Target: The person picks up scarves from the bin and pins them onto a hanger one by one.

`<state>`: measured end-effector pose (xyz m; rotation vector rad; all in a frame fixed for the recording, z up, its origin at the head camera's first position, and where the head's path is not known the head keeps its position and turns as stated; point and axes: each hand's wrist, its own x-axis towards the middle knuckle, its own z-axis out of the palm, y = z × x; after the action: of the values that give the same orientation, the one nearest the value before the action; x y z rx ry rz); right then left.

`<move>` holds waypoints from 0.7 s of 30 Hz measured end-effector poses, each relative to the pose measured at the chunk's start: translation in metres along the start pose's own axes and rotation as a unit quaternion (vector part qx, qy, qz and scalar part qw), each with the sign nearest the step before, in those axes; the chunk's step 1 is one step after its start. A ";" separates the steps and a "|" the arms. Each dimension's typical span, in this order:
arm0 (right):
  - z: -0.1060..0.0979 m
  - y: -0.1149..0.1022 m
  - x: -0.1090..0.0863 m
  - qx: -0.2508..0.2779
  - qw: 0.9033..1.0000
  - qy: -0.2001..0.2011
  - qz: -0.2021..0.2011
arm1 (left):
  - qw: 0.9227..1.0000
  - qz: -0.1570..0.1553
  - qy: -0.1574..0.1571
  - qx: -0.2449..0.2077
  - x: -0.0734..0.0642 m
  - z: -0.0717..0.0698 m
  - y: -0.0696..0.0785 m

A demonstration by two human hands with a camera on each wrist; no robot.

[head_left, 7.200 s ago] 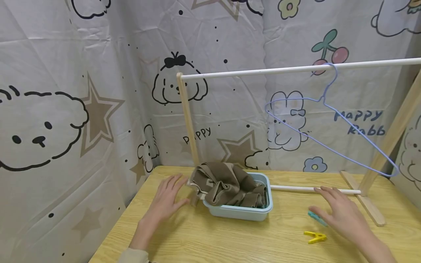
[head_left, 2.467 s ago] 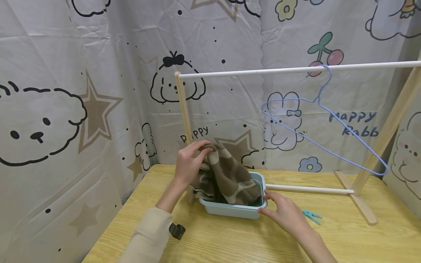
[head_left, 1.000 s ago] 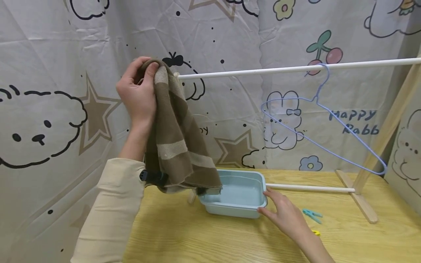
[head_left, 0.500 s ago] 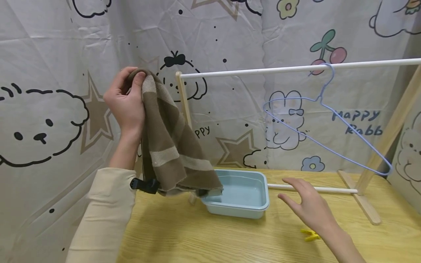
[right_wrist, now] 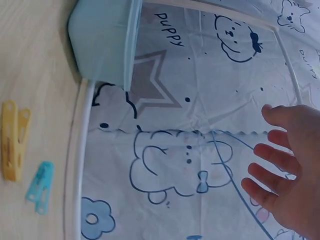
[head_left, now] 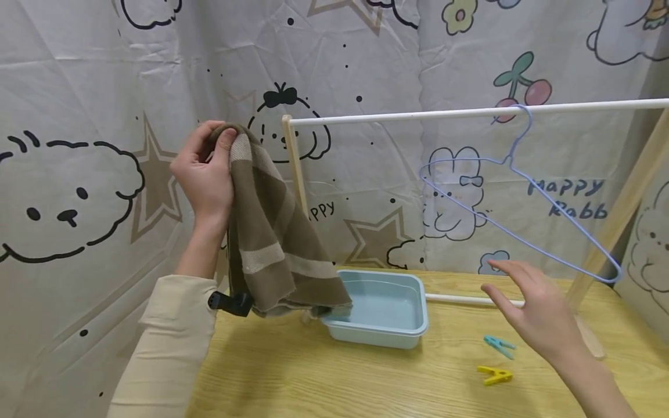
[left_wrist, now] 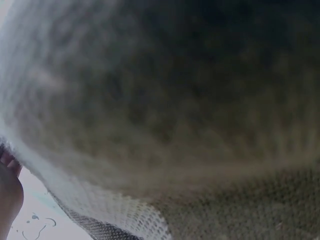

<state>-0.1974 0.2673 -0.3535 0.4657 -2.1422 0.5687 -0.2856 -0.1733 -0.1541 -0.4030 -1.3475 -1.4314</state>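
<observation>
My left hand (head_left: 204, 180) pinches the top edge of a brown and beige checked cloth (head_left: 284, 249) and holds it up. The cloth hangs in folds, its lower right corner over the left end of a light blue plastic basin (head_left: 387, 302). In the left wrist view the cloth (left_wrist: 165, 130) fills nearly everything, blurred. My right hand (head_left: 546, 316) is in the air right of the basin, fingers parted and holding nothing. Above it, a lavender wire hanger (head_left: 561, 212) hangs from the rack's white bar (head_left: 392, 116). The right wrist view shows the right hand (right_wrist: 290, 165) with fingers loosely spread.
A teal clothespin (head_left: 499, 346) and a yellow clothespin (head_left: 493, 375) lie on the wooden table (head_left: 334, 383) at the right. The rack's wooden posts (head_left: 295, 165) stand left and right, and its lower white rod (head_left: 465, 299) runs behind the basin. A printed curtain (head_left: 366, 64) encloses the back.
The left hand has lifted the cloth out of the basin and up to the left, then lowered it slightly. The right hand has let go of the basin's rim and moved right and up.
</observation>
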 end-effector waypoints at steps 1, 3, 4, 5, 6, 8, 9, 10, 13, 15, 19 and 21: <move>-0.003 0.001 0.002 0.002 1.000 0.006 -0.004 | 1.000 0.000 0.000 0.002 0.000 -0.001 -0.002; -0.009 0.003 0.004 0.001 1.000 0.017 -0.008 | 1.000 0.002 -0.003 0.007 0.000 -0.002 -0.006; -0.013 0.004 0.005 0.001 1.000 0.021 -0.010 | 1.000 0.001 -0.004 0.009 -0.001 -0.003 -0.008; -0.016 0.004 0.007 0.003 1.000 0.024 -0.012 | 1.000 0.002 -0.005 0.011 -0.001 -0.003 -0.009; -0.019 0.005 0.008 -0.001 1.000 0.027 -0.012 | 1.000 0.003 -0.005 0.014 -0.001 -0.004 -0.011; -0.025 0.007 0.010 -0.004 0.999 0.036 -0.018 | 1.000 0.005 -0.006 0.019 -0.002 -0.005 -0.013; -0.027 0.009 0.012 -0.006 0.999 0.041 -0.020 | 1.000 0.005 -0.005 0.019 -0.002 -0.006 -0.014; -0.030 0.010 0.013 -0.007 0.998 0.049 -0.025 | 1.000 0.005 -0.005 0.020 -0.003 -0.007 -0.014; -0.037 0.014 0.018 -0.023 0.997 0.069 -0.037 | 1.000 0.005 -0.004 0.019 -0.004 -0.008 -0.014; -0.042 0.018 0.020 -0.037 0.995 0.084 -0.043 | 1.000 0.006 -0.004 0.013 -0.004 -0.009 -0.014; -0.051 0.027 0.024 -0.068 0.990 0.112 -0.050 | 1.000 0.020 -0.010 0.009 -0.005 -0.009 -0.015; -0.056 0.032 0.026 -0.087 0.986 0.130 -0.055 | 0.999 0.028 -0.014 0.013 -0.006 -0.010 -0.016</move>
<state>-0.1928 0.3211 -0.3102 0.3870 -1.8847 0.3565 -0.2930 -0.1824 -0.1696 -0.4429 -1.3661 -1.3643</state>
